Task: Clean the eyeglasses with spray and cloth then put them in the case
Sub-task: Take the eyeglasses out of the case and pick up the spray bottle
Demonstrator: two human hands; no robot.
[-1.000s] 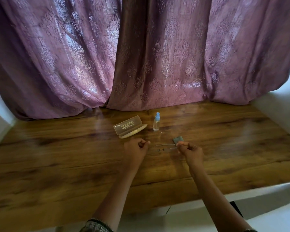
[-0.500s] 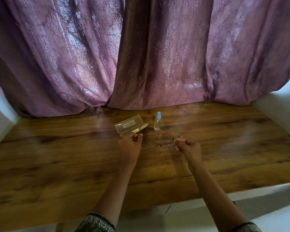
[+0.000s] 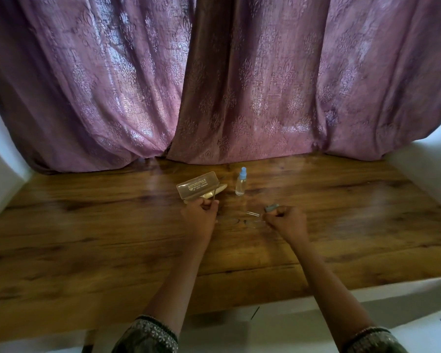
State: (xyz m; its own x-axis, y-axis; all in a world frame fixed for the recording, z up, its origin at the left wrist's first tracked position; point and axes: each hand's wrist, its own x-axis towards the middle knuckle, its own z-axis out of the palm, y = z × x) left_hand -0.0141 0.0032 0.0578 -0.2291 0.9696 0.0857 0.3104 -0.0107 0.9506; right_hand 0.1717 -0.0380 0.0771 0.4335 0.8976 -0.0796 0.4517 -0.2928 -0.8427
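Thin rimless eyeglasses [image 3: 242, 220] hang low over the wooden table [image 3: 87, 238] between my two hands. My left hand [image 3: 200, 216] pinches the left temple, which sticks up in front of the case. My right hand [image 3: 287, 222] pinches the right end of the frame. An open translucent beige case [image 3: 199, 187] lies just beyond my left hand. A small clear spray bottle [image 3: 241, 182] with a blue cap stands upright to the right of the case. A small grey folded cloth [image 3: 272, 207] lies just beyond my right hand, partly hidden by it.
Purple patterned curtains [image 3: 214, 85] hang along the table's far edge. White walls [image 3: 0, 169] close both sides. The table's near edge runs below my forearms.
Both hands have lifted the eyeglasses a little and moved them slightly away from me. The left temple has swung open and now points up toward the case.
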